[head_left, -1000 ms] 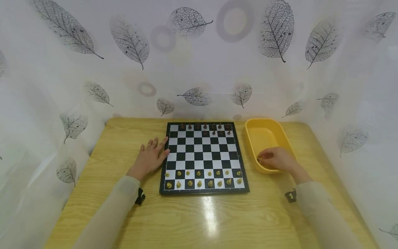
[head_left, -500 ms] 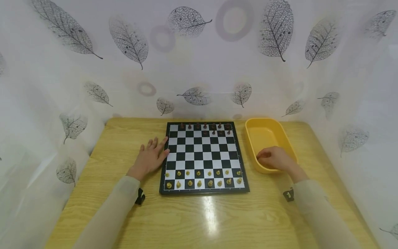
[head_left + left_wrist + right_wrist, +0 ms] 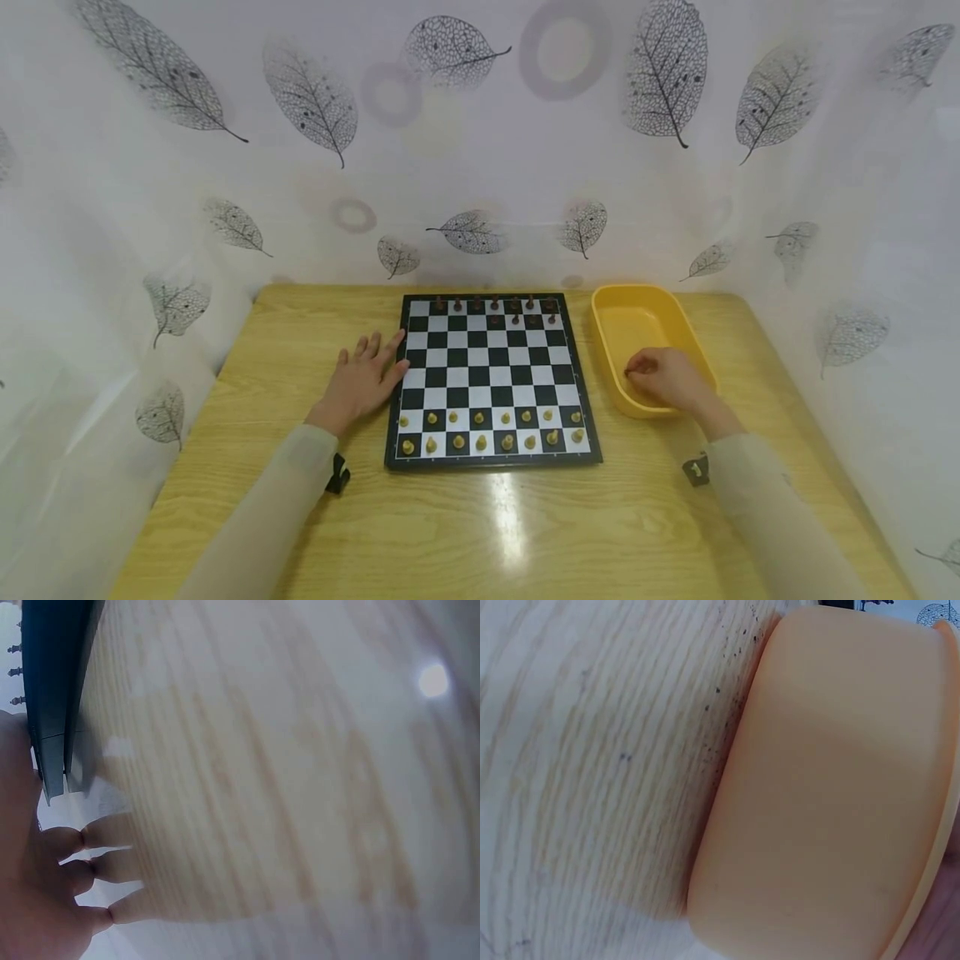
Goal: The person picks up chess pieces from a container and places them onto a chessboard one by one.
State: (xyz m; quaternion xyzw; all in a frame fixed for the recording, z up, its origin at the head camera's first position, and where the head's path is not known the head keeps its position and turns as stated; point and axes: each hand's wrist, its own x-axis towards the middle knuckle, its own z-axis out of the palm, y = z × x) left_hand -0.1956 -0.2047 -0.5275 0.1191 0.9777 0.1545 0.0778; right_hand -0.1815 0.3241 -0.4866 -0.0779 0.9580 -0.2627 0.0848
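Observation:
A black-and-white chessboard (image 3: 477,340) lies on the wooden table. Gold chess pieces (image 3: 481,442) fill its two near rows, and dark red pieces (image 3: 495,305) stand along the far side. My left hand (image 3: 358,385) rests at the board's left edge, fingers spread, thumb and index touching the frame; the left wrist view shows the board's dark side (image 3: 56,690) beside it. Inside the yellow bin (image 3: 637,291), my right hand (image 3: 670,382) pinches a small dark chess piece, mostly hidden by the fingertips. The bin's outer wall (image 3: 825,787) covers most of the right wrist view.
The bin stands just right of the board. A leaf-printed curtain (image 3: 480,167) closes off the back and both sides of the table (image 3: 420,533). Small dark specks (image 3: 718,690) mark the tabletop beside the bin.
My right hand has shifted slightly up and right within the bin, and a small dark tip shows at its fingers. The left hand and the board have stayed put.

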